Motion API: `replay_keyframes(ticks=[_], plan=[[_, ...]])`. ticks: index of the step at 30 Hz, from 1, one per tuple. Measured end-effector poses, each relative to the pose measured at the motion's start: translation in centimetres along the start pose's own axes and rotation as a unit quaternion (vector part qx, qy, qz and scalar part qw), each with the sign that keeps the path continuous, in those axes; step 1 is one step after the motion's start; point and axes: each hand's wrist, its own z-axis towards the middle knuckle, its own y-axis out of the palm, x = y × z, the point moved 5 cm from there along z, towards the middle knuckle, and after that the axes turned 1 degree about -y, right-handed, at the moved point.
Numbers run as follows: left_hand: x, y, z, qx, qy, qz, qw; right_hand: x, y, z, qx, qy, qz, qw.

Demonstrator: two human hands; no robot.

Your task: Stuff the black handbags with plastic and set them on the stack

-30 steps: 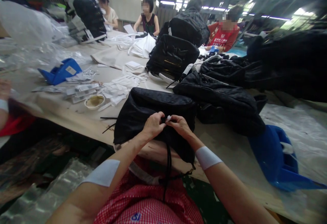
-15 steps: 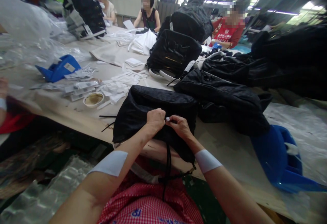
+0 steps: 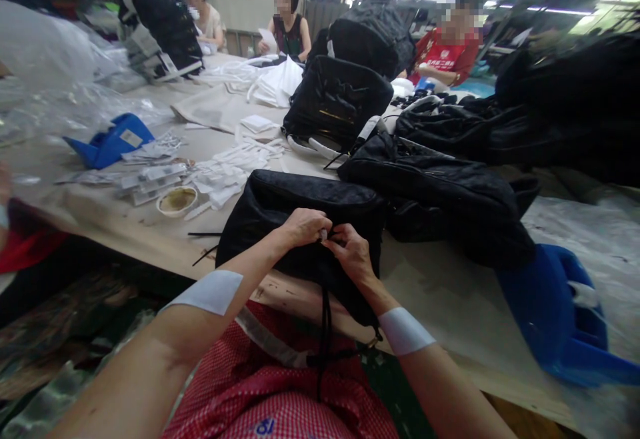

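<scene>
A black bag lies at the table's front edge, its black cords hanging toward my lap. Over its front side both hands meet, fingers bent in a pinch. Between the fingertips shows a small whitish piece, too small to name exactly. My left hand is closed on it from the left. From the right, my right hand pinches close against the same piece, its fingertips partly hidden. A pale strap hangs below the bag across the red checked apron.
More black bags are piled on the right and at the back. Blue tape dispensers stand right and left. A round tub of brownish paste sits by white strips. Several co-workers are across the table; one person's arm shows at far left.
My left hand has turned, its fingers coming round to the small whitish piece. My right fingers have bent inward. Across the table, a co-worker has raised a white sheet.
</scene>
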Motion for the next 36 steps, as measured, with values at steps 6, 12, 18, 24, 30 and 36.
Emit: replay_keyframes(ticks=[6,12,18,24,30,36], plan=[[-0.1,0.2,0.3,0.028,-0.044,-0.036,0.998,-0.4,0.2,0.0,-0.017,-0.044,-0.016,0.999],[-0.5,0.6,-0.2,0.086,-0.025,-0.126,0.988,-0.9,0.1,0.0,-0.016,-0.069,-0.015,0.997],[-1.5,0.7,-2.4,0.167,0.009,-0.32,0.932,-1.2,0.1,-0.1,-0.011,-0.085,-0.034,0.996],[0.1,1.4,-3.3,0.19,-0.052,-0.28,0.939,-1.1,0.0,-0.2,0.006,-0.112,-0.055,0.992],[0.0,1.7,-2.5,0.162,-0.125,-0.273,0.94,-1.5,-0.2,-0.4,0.005,-0.144,-0.068,0.987],[-0.6,1.7,-2.1,0.121,-0.136,-0.32,0.93,-1.4,-0.1,-0.3,-0.029,-0.096,-0.045,0.994]])
